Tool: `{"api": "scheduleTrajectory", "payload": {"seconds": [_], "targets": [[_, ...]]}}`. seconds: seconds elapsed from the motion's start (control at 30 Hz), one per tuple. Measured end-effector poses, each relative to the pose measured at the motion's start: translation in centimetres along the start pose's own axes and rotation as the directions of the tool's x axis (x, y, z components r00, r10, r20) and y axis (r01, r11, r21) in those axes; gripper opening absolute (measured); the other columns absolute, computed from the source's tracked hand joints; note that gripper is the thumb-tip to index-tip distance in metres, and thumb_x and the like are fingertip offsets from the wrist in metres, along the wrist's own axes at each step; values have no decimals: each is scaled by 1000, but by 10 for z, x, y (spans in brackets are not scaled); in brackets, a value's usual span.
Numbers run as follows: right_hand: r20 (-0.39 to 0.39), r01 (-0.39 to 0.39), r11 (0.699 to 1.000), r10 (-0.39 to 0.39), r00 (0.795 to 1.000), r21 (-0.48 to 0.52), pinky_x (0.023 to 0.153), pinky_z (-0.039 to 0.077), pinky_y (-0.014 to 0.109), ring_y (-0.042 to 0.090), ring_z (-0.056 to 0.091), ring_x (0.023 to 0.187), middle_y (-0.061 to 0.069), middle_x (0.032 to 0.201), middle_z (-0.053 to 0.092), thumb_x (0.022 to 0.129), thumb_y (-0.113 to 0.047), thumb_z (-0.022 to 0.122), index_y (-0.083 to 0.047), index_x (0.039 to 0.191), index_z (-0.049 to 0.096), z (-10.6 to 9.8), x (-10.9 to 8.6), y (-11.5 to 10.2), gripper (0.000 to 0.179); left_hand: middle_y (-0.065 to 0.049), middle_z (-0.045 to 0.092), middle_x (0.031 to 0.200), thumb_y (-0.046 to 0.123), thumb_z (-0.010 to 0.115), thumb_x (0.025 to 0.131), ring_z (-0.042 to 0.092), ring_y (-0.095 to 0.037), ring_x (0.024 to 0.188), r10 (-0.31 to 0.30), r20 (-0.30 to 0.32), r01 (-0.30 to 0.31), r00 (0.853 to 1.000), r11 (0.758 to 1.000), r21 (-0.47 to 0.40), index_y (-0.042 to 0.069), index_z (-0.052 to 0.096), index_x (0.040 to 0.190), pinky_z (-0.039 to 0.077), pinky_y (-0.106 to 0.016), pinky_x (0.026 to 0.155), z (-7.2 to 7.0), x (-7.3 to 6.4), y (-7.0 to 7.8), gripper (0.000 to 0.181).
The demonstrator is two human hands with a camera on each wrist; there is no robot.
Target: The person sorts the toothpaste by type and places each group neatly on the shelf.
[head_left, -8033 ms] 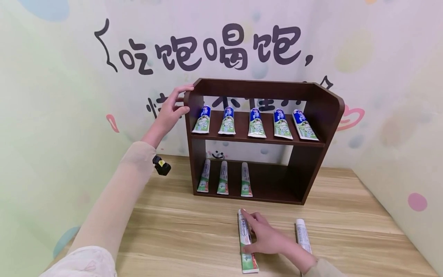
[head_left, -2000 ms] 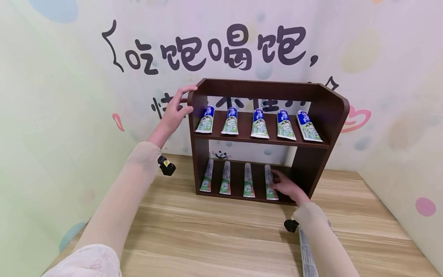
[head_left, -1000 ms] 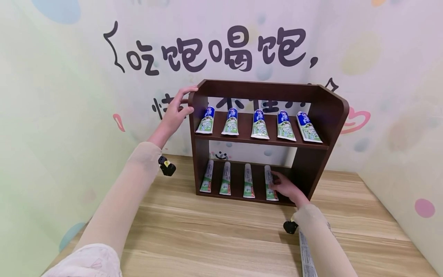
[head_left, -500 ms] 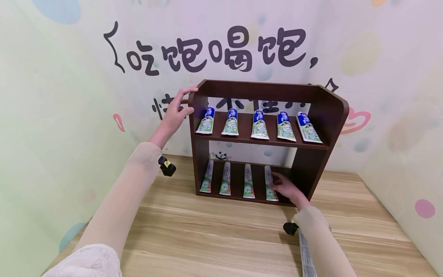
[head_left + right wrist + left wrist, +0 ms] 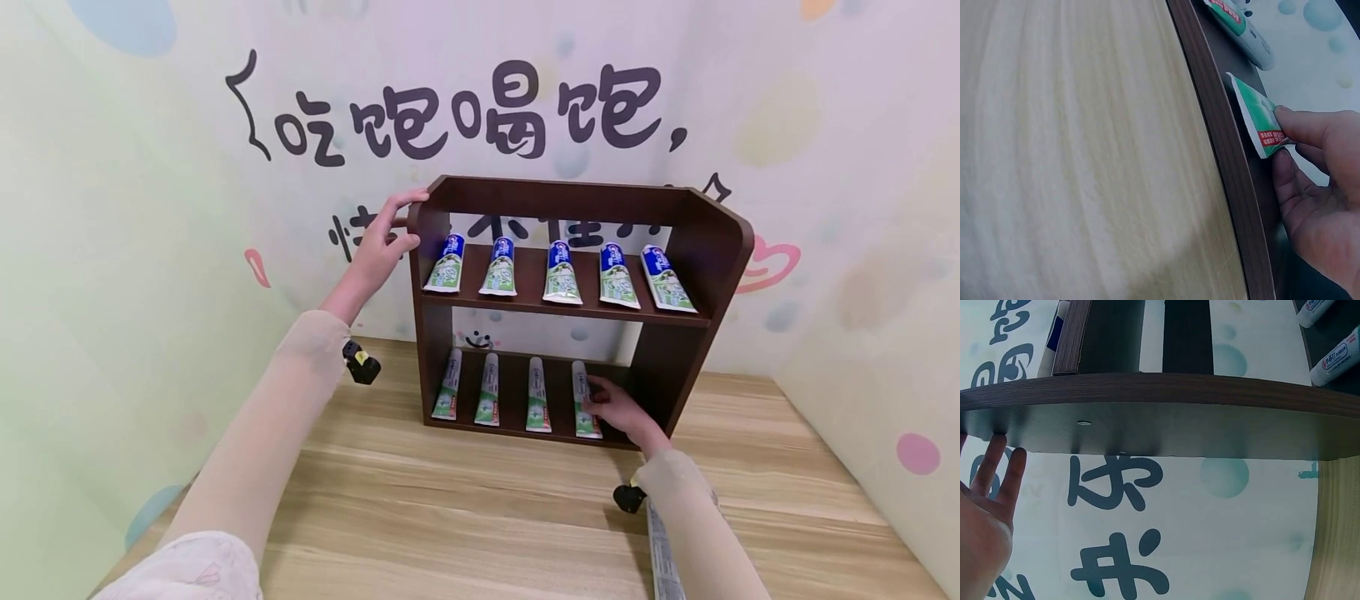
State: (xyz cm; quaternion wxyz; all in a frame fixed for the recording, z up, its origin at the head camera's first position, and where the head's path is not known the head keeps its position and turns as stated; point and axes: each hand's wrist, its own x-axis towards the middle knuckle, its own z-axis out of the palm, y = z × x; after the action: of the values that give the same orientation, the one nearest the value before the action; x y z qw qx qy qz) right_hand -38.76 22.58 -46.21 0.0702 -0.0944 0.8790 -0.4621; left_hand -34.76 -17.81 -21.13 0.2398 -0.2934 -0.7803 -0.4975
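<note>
A dark brown two-tier shelf [image 5: 562,308] stands on the table. My left hand [image 5: 375,252] touches its upper left side panel; in the left wrist view its extended fingers [image 5: 1014,476] meet the outer face. My right hand [image 5: 621,410] pinches a green-and-silver toothpaste tube [image 5: 584,402] between thumb and fingers, on the right of the lower tier. In the right wrist view, this tube [image 5: 1259,119] has its flat end near the shelf's front edge. Three like it, among them a toothpaste tube [image 5: 537,395], lie to its left.
Several blue-and-green toothpaste tubes [image 5: 561,273] lie in a row on the upper tier. Under my right forearm, another tube [image 5: 663,550] lies partly hidden on the wooden table [image 5: 450,508]. A printed wall [image 5: 450,50] stands right behind the shelf.
Eight seconds ago my right hand was on a tube on the table; that tube now lies on the lower tier. Over the last two seconds both hands have stayed nearly still.
</note>
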Motion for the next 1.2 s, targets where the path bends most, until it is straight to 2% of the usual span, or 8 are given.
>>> {"api": "scheduleTrajectory", "payload": {"seconds": [0.37, 0.93, 1.2], "targets": [[-14, 10, 1000, -10, 1000, -21, 87, 50, 38, 32, 55, 107, 28, 125, 52, 97, -13, 58, 1, 153, 27, 2, -1, 0, 65, -9, 37, 159, 6, 46, 91, 48, -40, 125, -4, 2, 4, 1000, 1000, 2, 7, 44, 142, 41, -55, 102, 0, 0, 1, 50], [-17, 0, 999, -1, 1000, -32, 92, 48, 42, 34, 54, 110, 28, 128, 51, 97, -14, 59, -2, 152, 30, 1, 0, -1, 64, -7, 37, 159, 7, 47, 90, 48, -38, 126, -12, 1, 12, 1000, 1000, 2, 9, 45, 142, 41, -56, 102, 0, 2, -2, 51], [-22, 12, 1000, -13, 1000, -29, 85, 49, 36, 31, 56, 104, 28, 123, 53, 97, -15, 59, 1, 152, 29, 2, 0, 1, 64, -8, 37, 159, 7, 46, 91, 48, -39, 126, -9, 3, 9, 1000, 1000, 0, 8, 44, 142, 41, -56, 102, 0, 2, -2, 51]]}}
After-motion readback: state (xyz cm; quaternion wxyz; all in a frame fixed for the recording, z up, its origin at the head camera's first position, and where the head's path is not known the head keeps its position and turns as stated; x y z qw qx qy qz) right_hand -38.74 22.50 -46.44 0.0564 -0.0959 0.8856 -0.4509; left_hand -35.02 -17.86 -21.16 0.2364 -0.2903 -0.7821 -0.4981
